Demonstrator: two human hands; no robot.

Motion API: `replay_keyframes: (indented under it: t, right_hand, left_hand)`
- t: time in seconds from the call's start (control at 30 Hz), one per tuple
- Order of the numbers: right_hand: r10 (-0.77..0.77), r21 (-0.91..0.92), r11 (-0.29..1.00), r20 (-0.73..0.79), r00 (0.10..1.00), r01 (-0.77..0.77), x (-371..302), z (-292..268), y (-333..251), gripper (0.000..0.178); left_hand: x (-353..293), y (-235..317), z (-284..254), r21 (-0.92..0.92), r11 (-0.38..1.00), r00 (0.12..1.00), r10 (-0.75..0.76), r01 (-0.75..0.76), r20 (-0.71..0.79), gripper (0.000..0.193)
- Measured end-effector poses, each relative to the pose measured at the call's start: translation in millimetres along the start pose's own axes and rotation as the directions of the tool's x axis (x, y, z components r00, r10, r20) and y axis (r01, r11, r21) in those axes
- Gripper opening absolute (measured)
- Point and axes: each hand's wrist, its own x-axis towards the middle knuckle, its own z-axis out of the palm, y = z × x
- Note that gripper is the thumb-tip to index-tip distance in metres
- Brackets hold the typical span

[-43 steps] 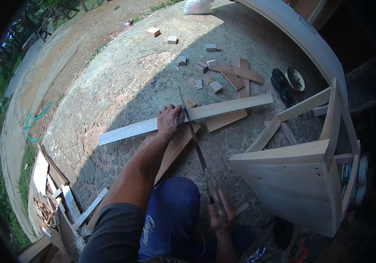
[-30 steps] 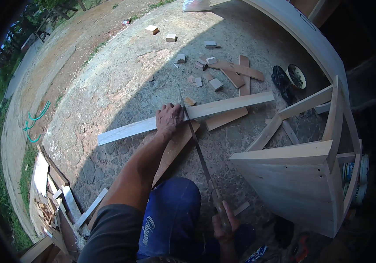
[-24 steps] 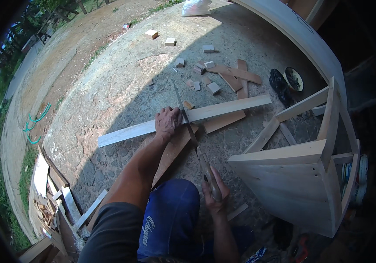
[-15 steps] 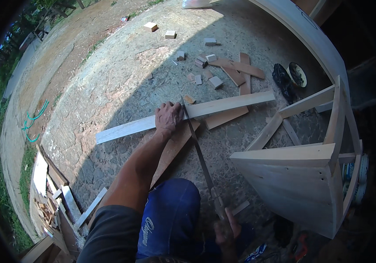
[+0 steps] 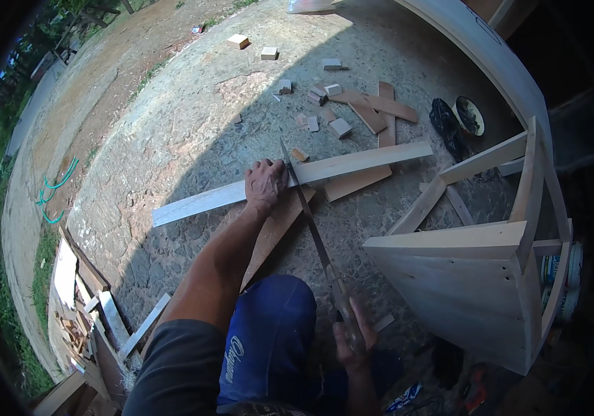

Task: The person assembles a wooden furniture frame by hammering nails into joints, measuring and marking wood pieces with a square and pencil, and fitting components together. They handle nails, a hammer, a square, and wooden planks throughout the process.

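Observation:
A long pale wooden board (image 5: pixel 366 162) lies slantwise across other pieces of wood on the ground. My left hand (image 5: pixel 266 184) is closed over it near its middle, fingers wrapped over the far edge. In my right hand (image 5: pixel 354 340) is the handle of a handsaw (image 5: pixel 316 236). The saw's blade crosses the board just right of my left hand, its tip showing past the far edge. Under the board lie a brown wooden plank (image 5: pixel 277 232), running toward my knee, and a shorter piece (image 5: pixel 358 183) to its right.
Small wood blocks (image 5: pixel 340 127) and crossed brown strips (image 5: pixel 388 111) lie beyond the board. A round bowl (image 5: pixel 469 116) sits beside a black bag (image 5: pixel 445 123). At right stands a wooden frame with a panel (image 5: pixel 456 284). Scrap wood (image 5: pixel 113 322) is piled at lower left.
My right hand has pushed the saw forward and away from me, so more of the blade's tip shows past the board. My left hand stays in place on the board.

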Motion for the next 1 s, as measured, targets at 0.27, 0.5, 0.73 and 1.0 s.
replay_keyframes:
  t: [0.27, 0.5, 0.73, 1.0]
  right_hand:
    - [0.067, 0.066, 0.995, 0.026, 0.997, -0.068, 56, 29, -7, 0.054]
    - [0.02, 0.036, 0.999, -0.002, 1.0, -0.02, 21, 20, 10, 0.054]
    - [0.008, 0.033, 0.999, 0.022, 1.0, -0.008, 30, 26, 7, 0.055]
    - [0.052, -0.013, 0.999, 0.061, 0.997, -0.051, 3, 21, 15, 0.053]
  left_hand:
    - [1, 3, 1, -0.012, 0.999, 0.999, 0.038, -0.038, -0.006, 0.024]
    - [4, -1, 2, -0.001, 1.0, 1.0, 0.016, -0.016, -0.017, 0.023]
    - [2, -5, 7, -0.007, 0.998, 0.998, 0.06, -0.06, -0.032, 0.023]
    - [4, -6, 3, 0.02, 0.999, 1.0, 0.027, -0.027, -0.013, 0.023]
